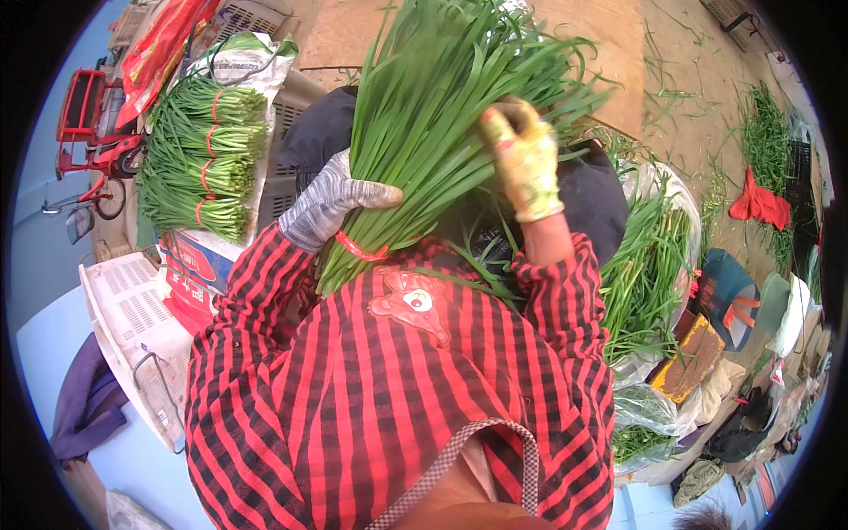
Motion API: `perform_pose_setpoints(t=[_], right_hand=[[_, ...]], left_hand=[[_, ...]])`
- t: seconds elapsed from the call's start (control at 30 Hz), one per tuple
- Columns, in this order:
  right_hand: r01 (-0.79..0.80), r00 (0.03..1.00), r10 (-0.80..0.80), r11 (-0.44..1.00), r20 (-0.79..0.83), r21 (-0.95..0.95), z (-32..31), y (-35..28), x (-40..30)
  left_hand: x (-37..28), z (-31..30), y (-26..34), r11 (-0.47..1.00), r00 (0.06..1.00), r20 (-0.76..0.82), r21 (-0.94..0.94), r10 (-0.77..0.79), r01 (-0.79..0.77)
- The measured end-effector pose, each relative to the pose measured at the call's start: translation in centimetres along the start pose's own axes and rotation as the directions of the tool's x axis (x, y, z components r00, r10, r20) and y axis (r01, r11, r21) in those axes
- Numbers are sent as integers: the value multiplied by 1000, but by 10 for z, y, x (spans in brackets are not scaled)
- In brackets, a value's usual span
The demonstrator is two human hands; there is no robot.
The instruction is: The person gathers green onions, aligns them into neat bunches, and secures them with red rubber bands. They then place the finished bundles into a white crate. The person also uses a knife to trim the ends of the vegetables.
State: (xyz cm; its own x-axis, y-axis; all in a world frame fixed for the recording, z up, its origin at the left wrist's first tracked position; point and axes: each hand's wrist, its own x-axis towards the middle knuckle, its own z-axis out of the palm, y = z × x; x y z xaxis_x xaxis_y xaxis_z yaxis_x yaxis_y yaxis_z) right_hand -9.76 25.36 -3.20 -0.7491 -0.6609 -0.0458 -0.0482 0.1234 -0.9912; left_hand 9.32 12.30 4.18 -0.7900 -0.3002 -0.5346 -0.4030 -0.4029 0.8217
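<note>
A large bunch of long green garlic chives [424, 132] lies across my lap, its leaves fanning away from me. A red band [360, 247] circles it near the stem ends. My left hand [331, 199], in a grey knit glove, grips the bunch just above the band, thumb on top. At the bunch's right edge is my right hand [522, 159], in a yellow patterned glove, fingers curled and slightly blurred among the leaves; whether it pinches any cannot be told. Several red-banded bunches [205, 159] are stacked at the left, stems pointing right.
Loose chives [646, 278] fill a plastic-lined container at my right. Beside it are a yellow and rust-coloured block [689, 358] and a blue item with orange straps [725, 298]. A pale plastic crate [132, 311] stands at left. Leaf scraps and a red cloth [758, 204] lie farther right.
</note>
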Motion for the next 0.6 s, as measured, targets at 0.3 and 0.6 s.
perform_pose_setpoints(t=[0.3,0.6], right_hand=[[610,788,-589,710,179,-351,-35,-52,-26],[607,789,-494,536,365,-587,-11,-39,-27]], left_hand=[[-3,-11,-7,1000,999,-45,6,-25,25],[-2,-5,-3,1000,999,-47,20,0,1]])
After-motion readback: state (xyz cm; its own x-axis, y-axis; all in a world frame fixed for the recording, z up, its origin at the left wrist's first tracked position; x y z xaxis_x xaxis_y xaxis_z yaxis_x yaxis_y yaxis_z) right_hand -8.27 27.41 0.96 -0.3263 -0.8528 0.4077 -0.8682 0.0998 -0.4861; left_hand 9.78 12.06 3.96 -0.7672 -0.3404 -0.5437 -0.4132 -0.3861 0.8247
